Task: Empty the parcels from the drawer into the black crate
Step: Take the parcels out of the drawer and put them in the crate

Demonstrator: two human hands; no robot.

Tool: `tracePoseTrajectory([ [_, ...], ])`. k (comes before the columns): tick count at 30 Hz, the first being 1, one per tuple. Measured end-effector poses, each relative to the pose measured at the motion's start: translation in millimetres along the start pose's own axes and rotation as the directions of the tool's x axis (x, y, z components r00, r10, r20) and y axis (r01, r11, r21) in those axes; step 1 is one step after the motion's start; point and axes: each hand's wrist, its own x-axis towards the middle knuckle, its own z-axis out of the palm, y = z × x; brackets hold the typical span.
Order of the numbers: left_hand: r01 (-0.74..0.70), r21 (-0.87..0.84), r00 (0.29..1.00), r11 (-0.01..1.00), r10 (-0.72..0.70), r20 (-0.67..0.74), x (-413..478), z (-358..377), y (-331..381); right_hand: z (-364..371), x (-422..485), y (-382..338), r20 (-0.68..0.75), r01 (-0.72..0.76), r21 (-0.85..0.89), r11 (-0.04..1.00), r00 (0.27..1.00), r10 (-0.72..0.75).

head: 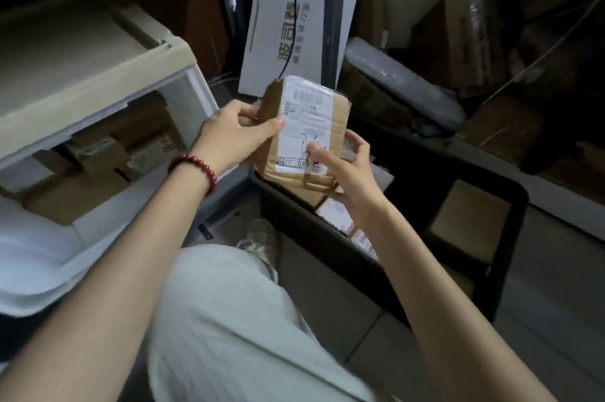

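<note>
While both hands pinch it, the labelled cardboard parcel (306, 129) hangs above the black crate (510, 238). The left hand (234, 136) grips its left edge; the right hand (340, 169) clasps its lower right corner.

At left, open drawer (39, 254) under cabinet (65, 57) top, parcels (82, 179) inside. At right, crate (327, 254) on floor, more parcels (468, 218) in it. Between them, above crate's far-left corner, one parcel (304, 126), left hand (229, 136) on its left edge, right hand (347, 169) at its lower right. Behind parcel, carton (294, 25) leaning upright. Below hands, leg (229, 319) and shoe (258, 234), between drawer and crate.
</note>
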Motion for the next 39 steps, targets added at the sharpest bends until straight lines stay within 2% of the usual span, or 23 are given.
tracePoseTrajectory([
  [4,-0.130,0.130,0.980,0.983,0.107,0.169,8.2,57.7,29.4,-66.7,-7.8,-6.0,-0.075,0.024,-0.022,0.999,0.997,-0.026],
  [7,-0.136,0.143,0.958,0.980,0.094,0.269,16.4,98.9,43.5,-102.6,-13.2,1.0,-0.168,0.012,-0.018,1.000,0.986,-0.015],
  [10,-0.162,0.166,0.960,0.973,0.117,0.253,20.6,144.0,48.1,-132.3,-16.4,13.1,-0.267,0.010,-0.043,0.999,0.963,-0.021],
  [18,-0.117,0.093,0.950,0.989,0.084,0.302,-0.5,219.7,-5.2,-189.1,-27.4,48.4,-0.325,-0.101,-0.090,0.991,0.943,0.067],
  [22,-0.064,0.147,0.943,0.987,0.012,0.331,-10.6,235.2,-25.5,-192.6,-31.3,65.8,-0.417,-0.129,-0.179,0.975,0.908,0.043],
  [26,-0.099,0.329,0.934,0.939,-0.027,0.356,-17.7,240.0,-37.9,-189.7,-33.0,83.9,-0.546,-0.178,-0.154,0.972,0.835,0.067],
  [29,-0.153,0.491,0.940,0.858,-0.027,0.340,-24.6,244.3,-44.7,-189.6,-32.1,91.7,-0.560,-0.193,-0.156,0.969,0.825,0.074],
  [32,-0.184,0.533,0.932,0.826,-0.026,0.362,-23.6,245.3,-48.3,-191.8,-31.0,94.6,-0.565,-0.180,-0.208,0.962,0.824,0.032],
  [35,-0.256,0.528,0.900,0.810,0.000,0.436,-25.3,248.2,-51.4,-194.2,-30.4,99.8,-0.564,-0.166,-0.272,0.948,0.825,-0.017],
  [39,-0.359,0.562,0.902,0.745,0.121,0.415,-24.0,254.9,-47.8,-193.8,-31.3,105.0,-0.553,-0.168,-0.309,0.936,0.833,-0.033],
])
